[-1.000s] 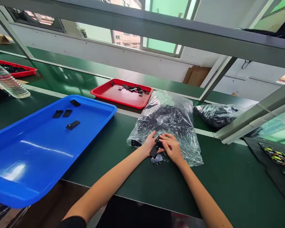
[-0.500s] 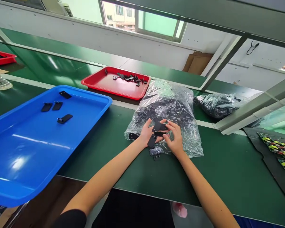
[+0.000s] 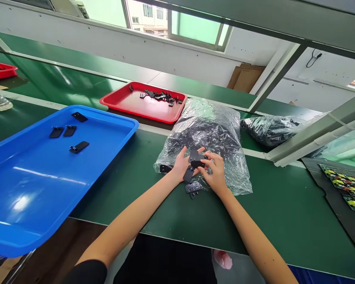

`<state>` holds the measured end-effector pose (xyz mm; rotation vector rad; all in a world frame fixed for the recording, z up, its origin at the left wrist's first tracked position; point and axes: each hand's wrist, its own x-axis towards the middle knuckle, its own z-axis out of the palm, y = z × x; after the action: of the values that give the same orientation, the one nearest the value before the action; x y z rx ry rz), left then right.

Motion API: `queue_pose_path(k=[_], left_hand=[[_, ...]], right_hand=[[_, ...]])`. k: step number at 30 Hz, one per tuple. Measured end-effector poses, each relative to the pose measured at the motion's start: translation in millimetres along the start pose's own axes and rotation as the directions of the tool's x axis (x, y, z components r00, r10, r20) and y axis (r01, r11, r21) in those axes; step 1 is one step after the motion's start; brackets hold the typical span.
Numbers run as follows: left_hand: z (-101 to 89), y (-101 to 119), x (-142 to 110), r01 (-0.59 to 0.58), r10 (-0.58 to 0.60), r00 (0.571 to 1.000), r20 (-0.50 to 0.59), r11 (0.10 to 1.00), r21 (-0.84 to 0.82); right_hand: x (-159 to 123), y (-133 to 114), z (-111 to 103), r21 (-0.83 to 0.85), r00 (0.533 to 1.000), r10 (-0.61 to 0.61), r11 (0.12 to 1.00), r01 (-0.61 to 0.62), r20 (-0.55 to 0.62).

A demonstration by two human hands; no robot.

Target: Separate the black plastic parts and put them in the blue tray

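Observation:
My left hand (image 3: 180,165) lies palm up at the front of a clear plastic bag, its fingers stretched out. Several flat black plates (image 3: 194,156) rest across its palm and fingers; one hangs over the wrist side. Between thumb and fingertips, my right hand (image 3: 216,173) pinches one small black plate (image 3: 197,163) just above that palm. On the table below the hands lies a small dark, clear-topped part (image 3: 193,187) with small pins or holes at its lower edge. Dark pieces show through the plastic bag (image 3: 233,157).
To the left stands a blue tray (image 3: 112,154) with several black plates. A red tray (image 3: 124,104) holding small black parts sits behind it. Another bag of dark parts (image 3: 272,128) lies right, by a metal post (image 3: 301,132). Circuit boards (image 3: 343,183) lie at the far right.
My right hand has shifted slightly left and tilted the pinched plate, so its broad face now shows over the left palm. The left hand has barely moved.

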<state>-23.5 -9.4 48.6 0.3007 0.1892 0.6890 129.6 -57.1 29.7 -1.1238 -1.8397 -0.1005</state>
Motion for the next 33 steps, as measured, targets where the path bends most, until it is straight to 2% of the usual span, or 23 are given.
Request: queue_pose_path(k=[8, 14, 20, 26, 33], left_hand=[[4.7, 2, -2, -0.012, 0.013, 0.999, -0.039, 1.0, 0.028], [-0.4, 2, -1, -0.022, 0.022, 1.0, -0.006, 1.0, 0.006], [-5.1, 2, -1, -0.044, 0.044, 0.999, 0.007, 0.999, 0.018], [-2.1, 2, -1, -0.058, 0.058, 0.998, 0.0, 0.998, 0.031], [-0.8, 1, -3, -0.058, 0.058, 0.998, 0.002, 0.998, 0.02]], right_hand=[[-1, 0, 1, -0.071, 0.998, -0.041, 0.997, 0.037, -0.057], [-2, 1, 0, -0.066, 0.996, -0.017, 0.998, 0.011, -0.091], [-2, 1, 1, -0.061, 1.0, 0.01, 0.998, -0.01, -0.003], [-2, 1, -1, 0.073, 0.989, 0.144, 0.987, -0.142, -0.017], [-1, 1, -6, 0.138, 0.964, 0.262, 0.958, -0.253, -0.052]])
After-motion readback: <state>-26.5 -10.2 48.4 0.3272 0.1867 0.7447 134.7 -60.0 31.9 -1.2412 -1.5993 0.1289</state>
